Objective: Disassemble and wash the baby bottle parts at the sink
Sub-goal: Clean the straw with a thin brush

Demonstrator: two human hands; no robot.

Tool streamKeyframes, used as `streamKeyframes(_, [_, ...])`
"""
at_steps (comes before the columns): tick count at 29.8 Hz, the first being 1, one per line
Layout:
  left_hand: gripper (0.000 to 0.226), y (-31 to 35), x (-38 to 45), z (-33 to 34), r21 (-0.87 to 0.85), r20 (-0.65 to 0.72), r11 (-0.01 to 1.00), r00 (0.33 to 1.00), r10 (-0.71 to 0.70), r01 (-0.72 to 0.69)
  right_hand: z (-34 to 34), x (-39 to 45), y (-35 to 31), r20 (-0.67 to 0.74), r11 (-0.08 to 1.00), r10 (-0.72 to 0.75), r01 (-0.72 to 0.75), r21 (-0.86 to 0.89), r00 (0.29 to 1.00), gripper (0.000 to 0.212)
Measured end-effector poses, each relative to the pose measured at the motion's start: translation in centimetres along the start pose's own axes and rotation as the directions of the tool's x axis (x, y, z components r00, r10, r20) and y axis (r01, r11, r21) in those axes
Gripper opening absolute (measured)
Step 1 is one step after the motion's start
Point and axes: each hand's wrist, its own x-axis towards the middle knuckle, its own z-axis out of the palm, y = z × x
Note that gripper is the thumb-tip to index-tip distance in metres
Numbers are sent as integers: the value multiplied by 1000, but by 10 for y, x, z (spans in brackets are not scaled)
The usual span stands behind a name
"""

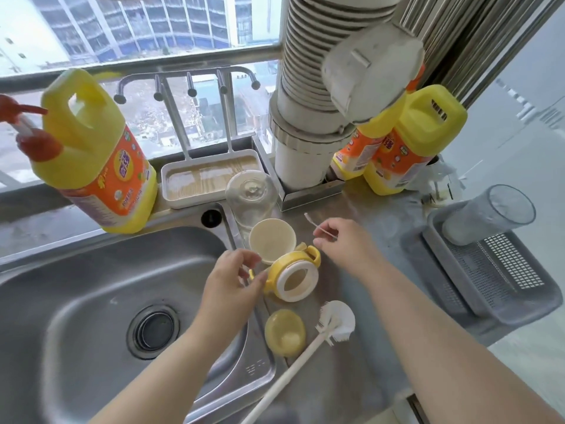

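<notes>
**A:** Head view, item by item. What do you log for labels?

**B:** I log three yellow plastic detergent jugs with orange labels: one [101, 154] on the window ledge at left, two [406, 145] at right behind the table. The labels carry printed characters; I cannot read them.

**A:** Bottle parts?

**B:** Yellow handled collar [290, 275], glossy plastic with a white inner ring, lying on its side on the steel table [351, 362] at the sink's [76, 301] right rim. Cream cup-shaped part [272, 240] just behind it, mouth toward me. Clear glass bottle body [250, 200] behind that. Translucent yellow dome cap [285, 332] nearer to me, beside a white bottle brush [333, 324] with a long handle.

**A:** Hands?

**B:** My left hand [229, 286] has its fingers curled at the collar's left handle, thumb and fingertips pinching it. My right hand [345, 243] pinches a thin clear straw [318, 228] above the table.

**A:** Other stock?

**B:** White drying rack tray [211, 179] with metal pegs, a corrugated white duct [308, 87], and a grey mesh drain basket [495, 276] holding a tipped clear tumbler [489, 214].
</notes>
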Motion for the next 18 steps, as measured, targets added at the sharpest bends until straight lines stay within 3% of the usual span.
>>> streamKeyframes(7, [17, 13, 10, 12, -10, 35, 998, 997, 69, -68, 19, 38, 2, 249, 995, 87, -75, -60, 964, 21])
streamKeyframes(14, [20, 14, 10, 11, -67, 17, 997, 999, 27, -26, 22, 45, 11, 297, 998, 53, -39, -50, 953, 14])
streamKeyframes(18, [20, 14, 12, 9, -103, 12, 995, 1000, -4, 5, 6, 42, 17, 334, 997, -1, -23, 68, 943, 13])
